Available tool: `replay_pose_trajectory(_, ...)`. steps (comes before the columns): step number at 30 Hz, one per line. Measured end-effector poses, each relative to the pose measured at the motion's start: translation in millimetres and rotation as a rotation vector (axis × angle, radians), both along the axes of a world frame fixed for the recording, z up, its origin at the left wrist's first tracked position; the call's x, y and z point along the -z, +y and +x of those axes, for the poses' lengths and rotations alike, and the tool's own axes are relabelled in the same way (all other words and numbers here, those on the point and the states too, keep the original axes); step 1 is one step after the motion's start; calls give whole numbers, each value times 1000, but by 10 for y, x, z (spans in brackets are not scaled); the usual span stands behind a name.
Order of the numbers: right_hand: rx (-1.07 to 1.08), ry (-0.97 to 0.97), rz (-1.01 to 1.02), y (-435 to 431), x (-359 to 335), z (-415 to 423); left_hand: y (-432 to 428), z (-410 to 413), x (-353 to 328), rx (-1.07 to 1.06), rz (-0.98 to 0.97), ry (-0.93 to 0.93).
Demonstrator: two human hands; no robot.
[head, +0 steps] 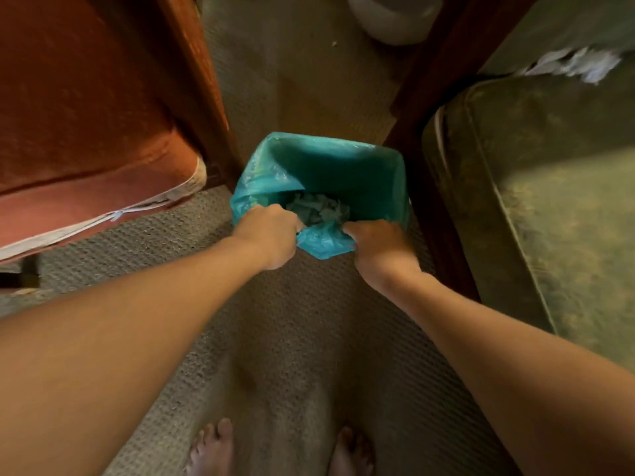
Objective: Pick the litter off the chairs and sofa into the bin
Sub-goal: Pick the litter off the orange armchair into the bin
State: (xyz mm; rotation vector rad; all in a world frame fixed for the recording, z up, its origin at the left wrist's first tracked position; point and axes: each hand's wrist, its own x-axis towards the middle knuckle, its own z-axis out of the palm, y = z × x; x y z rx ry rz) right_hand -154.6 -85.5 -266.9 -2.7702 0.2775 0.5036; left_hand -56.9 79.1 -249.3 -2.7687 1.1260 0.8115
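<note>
A bin lined with a teal plastic bag (pixel 343 166) stands on the carpet between two seats. Crumpled paper litter (pixel 319 209) lies at its bottom. My left hand (pixel 271 235) grips the near left rim of the bag. Gripping the near right rim is my right hand (pixel 381 252), and a fold of bag bunches between the two hands. More white crumpled paper (pixel 577 65) rests on the green sofa (pixel 549 201) at the upper right.
A red cushioned chair (pixel 86 132) with a wooden frame fills the left side. The sofa's dark wooden arm (pixel 436 218) runs right beside the bin. A white round object (pixel 395 18) sits on the carpet beyond. My bare feet are at the bottom edge.
</note>
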Motion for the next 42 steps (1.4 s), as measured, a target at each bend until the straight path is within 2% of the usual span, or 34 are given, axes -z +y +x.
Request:
replay_pose_trajectory(6, -68, -207, -93, 151, -379, -280, 425, -279, -254, -72, -246, 76)
replay_pose_trajectory(11, -218, -210, -17, 563, -939, -554, 1037, -743, -773, -137, -402, 67)
replay_pose_trajectory(14, -237, -194, 18, 921, -1297, -639, 1497, -964, -1052, -126, -440, -22)
replay_pose_trajectory(19, -318, -238, 124, 1759, -1854, -479, 2396, -1010, -1550, -258, -369, -61)
replay_pose_trajectory(25, -323, -212, 263, 2805, -2332, -136, 3487, -846, -2157, -393, -355, -225)
replay_pose_trajectory(32, -317, -371, 345, 3978, -2654, 355, 4421, -529, -2651, -477, -288, -400)
replay_pose_trajectory(34, -362, -351, 377, 4159, -2716, 500, 4604, -412, -2695, -502, -294, -401)
replay_pose_trajectory(38, -569, -112, 580, 4271, -2915, 832, 4864, -250, -2703, -489, -326, -406)
replay_pose_trajectory(40, -547, -96, 676, 4159, -2977, 1015, 4924, -200, -2692, -495, -343, -419)
replay_pose_trajectory(42, -494, -151, 641, 3958, -2969, 1189, 4960, -150, -2678, -525, -353, -435)
